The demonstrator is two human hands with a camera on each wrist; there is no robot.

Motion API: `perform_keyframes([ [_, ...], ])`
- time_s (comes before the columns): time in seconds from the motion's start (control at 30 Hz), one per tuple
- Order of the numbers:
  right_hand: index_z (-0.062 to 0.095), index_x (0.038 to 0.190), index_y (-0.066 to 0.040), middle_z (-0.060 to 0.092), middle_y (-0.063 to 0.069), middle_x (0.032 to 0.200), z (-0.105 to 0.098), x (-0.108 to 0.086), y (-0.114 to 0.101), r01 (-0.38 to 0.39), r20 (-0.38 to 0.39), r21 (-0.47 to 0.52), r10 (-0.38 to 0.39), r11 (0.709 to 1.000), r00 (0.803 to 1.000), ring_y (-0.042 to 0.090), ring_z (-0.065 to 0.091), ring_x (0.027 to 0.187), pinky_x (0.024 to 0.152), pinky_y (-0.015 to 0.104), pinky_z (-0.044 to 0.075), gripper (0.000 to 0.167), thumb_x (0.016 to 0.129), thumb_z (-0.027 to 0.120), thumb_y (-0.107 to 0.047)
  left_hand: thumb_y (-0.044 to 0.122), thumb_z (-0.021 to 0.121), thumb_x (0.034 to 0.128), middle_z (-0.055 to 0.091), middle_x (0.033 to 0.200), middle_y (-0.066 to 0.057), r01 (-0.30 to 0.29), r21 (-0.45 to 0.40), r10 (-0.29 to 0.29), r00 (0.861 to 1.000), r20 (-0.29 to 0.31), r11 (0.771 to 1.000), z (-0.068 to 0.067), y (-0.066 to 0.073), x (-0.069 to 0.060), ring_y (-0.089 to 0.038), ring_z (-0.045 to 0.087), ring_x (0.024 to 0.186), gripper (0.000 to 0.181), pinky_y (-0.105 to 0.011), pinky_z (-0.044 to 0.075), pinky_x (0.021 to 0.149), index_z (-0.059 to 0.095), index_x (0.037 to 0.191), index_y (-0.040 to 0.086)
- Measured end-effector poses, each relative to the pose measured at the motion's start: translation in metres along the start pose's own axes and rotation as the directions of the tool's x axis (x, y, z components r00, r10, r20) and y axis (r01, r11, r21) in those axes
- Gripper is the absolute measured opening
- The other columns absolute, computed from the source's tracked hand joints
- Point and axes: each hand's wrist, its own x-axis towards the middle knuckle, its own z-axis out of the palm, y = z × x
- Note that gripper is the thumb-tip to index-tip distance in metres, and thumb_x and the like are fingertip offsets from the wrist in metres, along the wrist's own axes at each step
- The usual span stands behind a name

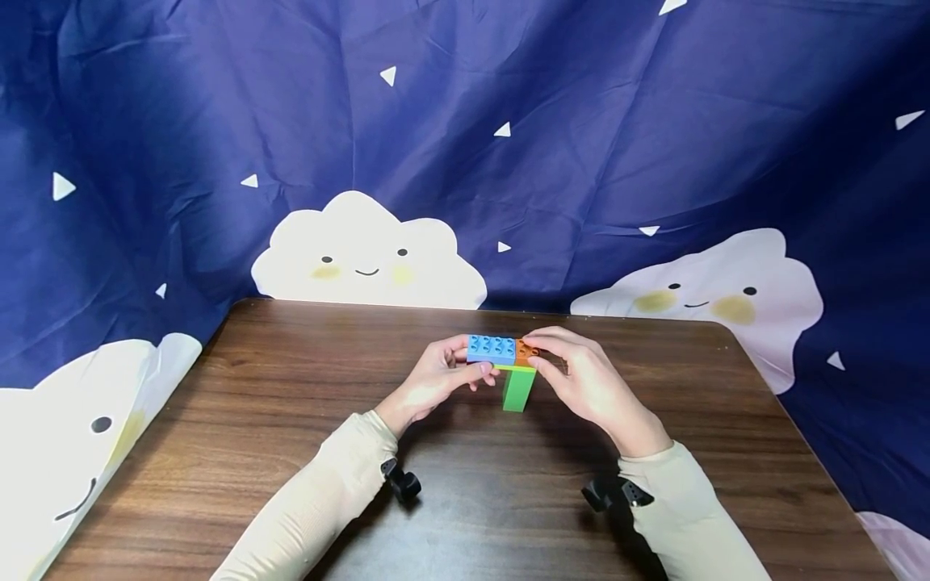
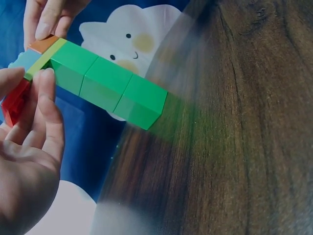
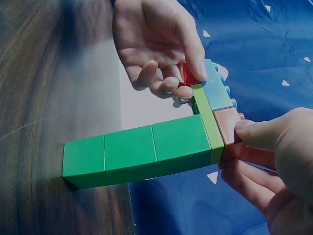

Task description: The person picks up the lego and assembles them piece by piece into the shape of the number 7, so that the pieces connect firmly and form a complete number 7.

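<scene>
A column of stacked green bricks (image 1: 517, 391) stands upright, apparently on the table. Across its top lies a thin lime-green plate (image 3: 207, 117), which juts out to the left. Upon that plate sit a blue brick (image 1: 491, 352) with studs and, beside it on the right, an orange brick (image 1: 524, 353). My left hand (image 1: 429, 379) grips the blue brick's left end, thumb on its near side. A red brick (image 2: 17, 103) shows under that end by the left fingers, partly hidden. With thumb and fingertips, my right hand (image 1: 599, 387) pinches the orange brick.
The brown wooden table (image 1: 254, 420) stretches around the bricks on all sides. Behind it hangs a dark blue cloth (image 1: 450, 153) with white clouds and triangles. A small black device (image 1: 401, 482) is strapped to each sleeved wrist.
</scene>
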Motion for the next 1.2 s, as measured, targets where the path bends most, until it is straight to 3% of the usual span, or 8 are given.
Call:
perform_keyframes([
  [0.27, 0.078, 0.123, 0.000, 0.077, 0.013, 0.124, 0.009, -0.006, 0.006, 0.056, -0.095, -0.002, -0.056, 0.998, 0.994, 0.030, 0.075, 0.107, 0.089, 0.045, 0.062, 0.030, 0.093, 0.081, 0.002, 0.000, 0.068, 0.1020, 0.081, 0.098, 0.003, 0.011, 0.010, -0.011, 1.000, 0.002, 1.000, 0.000, 0.001, 0.001, -0.014, 0.076, 0.085, 0.031, -0.027, 0.058, 0.071, 0.064, 0.132, -0.008],
  [0.37, 0.079, 0.122, 0.000, 0.077, 0.012, 0.123, 0.010, -0.007, 0.008, 0.066, -0.125, -0.002, -0.065, 0.998, 0.990, 0.030, 0.075, 0.107, 0.091, 0.038, 0.060, 0.030, 0.092, 0.082, 0.002, -0.001, 0.069, 0.1015, 0.082, 0.101, -0.004, -0.002, 0.036, 0.001, 1.000, 0.013, 0.999, 0.000, 0.003, 0.003, -0.014, 0.076, 0.085, 0.030, -0.024, 0.058, 0.070, 0.064, 0.130, -0.009],
  [0.57, 0.079, 0.123, -0.004, 0.077, 0.011, 0.125, 0.013, -0.009, 0.012, 0.040, -0.122, 0.060, -0.032, 0.997, 0.992, 0.029, 0.075, 0.108, 0.089, 0.019, 0.057, 0.031, 0.093, 0.082, 0.001, 0.000, 0.071, 0.1011, 0.078, 0.114, -0.027, -0.003, 0.167, 0.002, 1.000, 0.003, 0.986, -0.003, 0.008, -0.001, -0.021, 0.077, 0.089, 0.031, -0.026, 0.059, 0.072, 0.065, 0.131, -0.006],
  [0.73, 0.079, 0.124, -0.004, 0.077, 0.012, 0.126, 0.015, -0.011, 0.014, 0.028, -0.133, 0.092, -0.016, 0.995, 0.991, 0.030, 0.075, 0.108, 0.089, 0.012, 0.055, 0.031, 0.093, 0.082, 0.000, 0.001, 0.075, 0.0984, 0.076, 0.120, -0.026, 0.012, 0.221, -0.005, 0.999, -0.033, 0.975, -0.003, 0.009, -0.003, -0.014, 0.073, 0.092, 0.034, -0.023, 0.061, 0.076, 0.066, 0.130, -0.007],
  [0.87, 0.079, 0.125, -0.005, 0.077, 0.012, 0.126, 0.016, -0.012, 0.015, 0.027, -0.143, 0.120, -0.010, 0.992, 0.990, 0.030, 0.074, 0.107, 0.089, 0.005, 0.050, 0.032, 0.093, 0.082, 0.001, 0.000, 0.077, 0.0959, 0.076, 0.121, -0.025, -0.023, 0.255, 0.043, 0.996, -0.073, 0.967, -0.004, 0.009, -0.005, -0.010, 0.071, 0.097, 0.036, -0.018, 0.060, 0.084, 0.066, 0.130, -0.008],
  [1.0, 0.079, 0.126, -0.006, 0.077, 0.012, 0.126, 0.017, -0.014, 0.016, 0.005, -0.149, 0.155, 0.019, 0.988, 0.989, 0.029, 0.073, 0.108, 0.088, 0.002, 0.049, 0.034, 0.093, 0.081, 0.001, 0.001, 0.078, 0.0955, 0.076, 0.122, -0.025, -0.061, 0.297, 0.094, 0.991, -0.098, 0.953, -0.007, 0.009, -0.008, -0.015, 0.072, 0.098, 0.038, -0.019, 0.059, 0.086, 0.067, 0.132, -0.007],
  [1.2, 0.075, 0.134, -0.007, 0.075, 0.015, 0.132, 0.021, -0.017, 0.017, -0.085, -0.131, 0.247, 0.121, 0.965, 0.984, 0.022, 0.071, 0.111, 0.086, 0.004, 0.053, 0.037, 0.097, 0.078, -0.002, -0.001, 0.078, 0.0946, 0.076, 0.123, -0.025, -0.141, 0.321, 0.189, 0.974, -0.122, 0.937, -0.013, 0.009, -0.012, -0.018, 0.073, 0.096, 0.038, -0.025, 0.061, 0.091, 0.069, 0.131, -0.004],
])
